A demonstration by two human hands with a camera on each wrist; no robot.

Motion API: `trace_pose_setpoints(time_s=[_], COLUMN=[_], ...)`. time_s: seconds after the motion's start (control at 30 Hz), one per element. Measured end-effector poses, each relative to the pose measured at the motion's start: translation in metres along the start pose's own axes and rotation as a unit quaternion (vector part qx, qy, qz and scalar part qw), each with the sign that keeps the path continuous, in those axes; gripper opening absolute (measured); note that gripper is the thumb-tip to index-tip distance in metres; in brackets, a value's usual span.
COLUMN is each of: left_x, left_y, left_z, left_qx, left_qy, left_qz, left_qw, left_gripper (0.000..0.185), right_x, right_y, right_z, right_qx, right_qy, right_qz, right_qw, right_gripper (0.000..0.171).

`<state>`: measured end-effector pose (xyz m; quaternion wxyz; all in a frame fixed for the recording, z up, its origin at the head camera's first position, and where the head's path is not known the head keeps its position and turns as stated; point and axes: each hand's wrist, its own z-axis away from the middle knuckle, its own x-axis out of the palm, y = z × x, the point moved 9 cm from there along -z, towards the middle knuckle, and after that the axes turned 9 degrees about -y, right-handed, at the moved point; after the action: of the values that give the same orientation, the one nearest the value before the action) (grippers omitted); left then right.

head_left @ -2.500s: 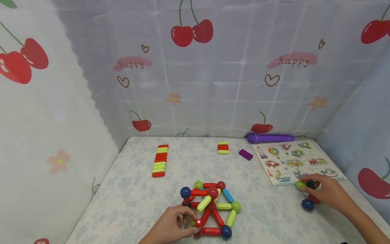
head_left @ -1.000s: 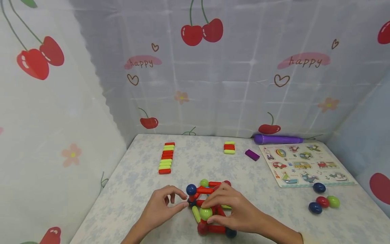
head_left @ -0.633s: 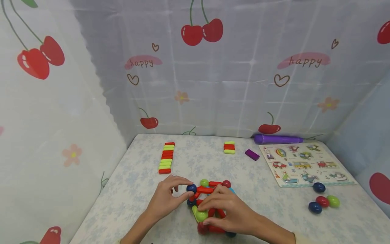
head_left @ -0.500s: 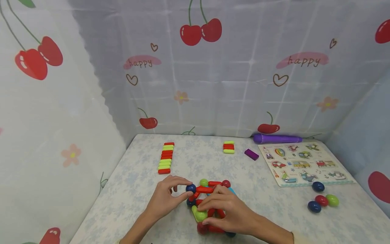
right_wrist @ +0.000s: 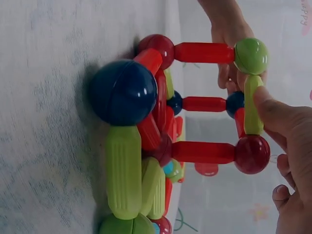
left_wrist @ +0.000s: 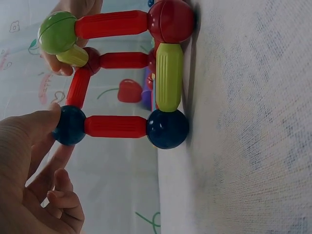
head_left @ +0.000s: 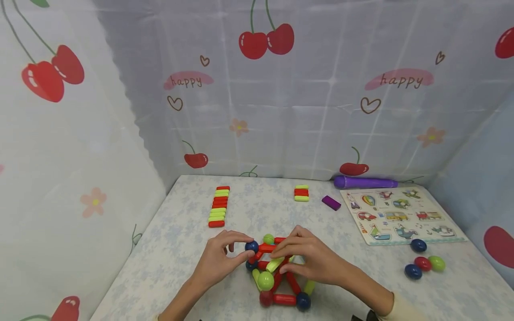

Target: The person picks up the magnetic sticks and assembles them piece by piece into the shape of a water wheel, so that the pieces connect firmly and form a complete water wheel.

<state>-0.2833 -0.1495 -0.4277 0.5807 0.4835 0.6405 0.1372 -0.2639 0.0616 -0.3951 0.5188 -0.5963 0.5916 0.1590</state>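
Note:
A frame of red and yellow-green rods joined by balls (head_left: 281,278) stands on the near part of the table (head_left: 180,249). My left hand (head_left: 246,248) pinches the dark blue ball (head_left: 251,246) at the frame's upper left corner; the left wrist view shows the left hand (left_wrist: 51,129) with thumb and finger on this ball (left_wrist: 69,125). My right hand (head_left: 279,260) grips a slanted yellow-green rod (head_left: 275,264) at the top of the frame. That rod (right_wrist: 252,105) runs between a green ball (right_wrist: 251,55) and a red ball (right_wrist: 252,154), with a fingertip (right_wrist: 273,114) lying along it.
A row of red and green rods (head_left: 217,208) lies at the back left, a small stack (head_left: 301,193) at the back middle. A purple block (head_left: 332,203), a purple cylinder (head_left: 365,182) and a picture puzzle board (head_left: 397,214) sit right. Several loose balls (head_left: 421,261) lie near the right edge. Cherry-print curtains wall the table.
My right hand left the loose balls, brought a green ball to the frame, then shifted from the low front up to the top rod. My left hand moved up onto the dark blue ball.

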Motion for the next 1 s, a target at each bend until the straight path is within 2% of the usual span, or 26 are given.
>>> trace_pose_setpoints(time_s=[0.27, 0.6, 0.8, 0.9, 1.0], left_x=[0.001, 0.001, 0.001, -0.004, -0.019], left_y=[-0.002, -0.004, -0.002, 0.000, -0.002], left_z=[0.000, -0.001, 0.000, 0.000, -0.004], left_qx=[-0.015, -0.033, -0.021, -0.007, -0.005], left_qy=[-0.003, -0.004, -0.004, -0.005, 0.007], left_qz=[0.004, 0.010, 0.008, 0.003, -0.013], left_qw=[0.9999, 0.9994, 0.9998, 1.0000, 0.9999], left_gripper=[0.027, 0.026, 0.026, 0.029, 0.028], right_x=[0.005, 0.008, 0.005, -0.001, -0.007], right_y=[0.005, 0.012, 0.009, 0.011, 0.020], right_z=[-0.002, 0.002, 0.004, 0.008, 0.014], right_qx=[-0.018, 0.010, -0.001, 0.004, 0.032], right_qy=[-0.005, -0.012, 0.001, 0.017, 0.038], right_qz=[0.027, -0.001, 0.007, 0.011, 0.006], right_qw=[0.999, 1.000, 1.000, 1.000, 0.999], right_gripper=[0.031, 0.029, 0.030, 0.035, 0.040])
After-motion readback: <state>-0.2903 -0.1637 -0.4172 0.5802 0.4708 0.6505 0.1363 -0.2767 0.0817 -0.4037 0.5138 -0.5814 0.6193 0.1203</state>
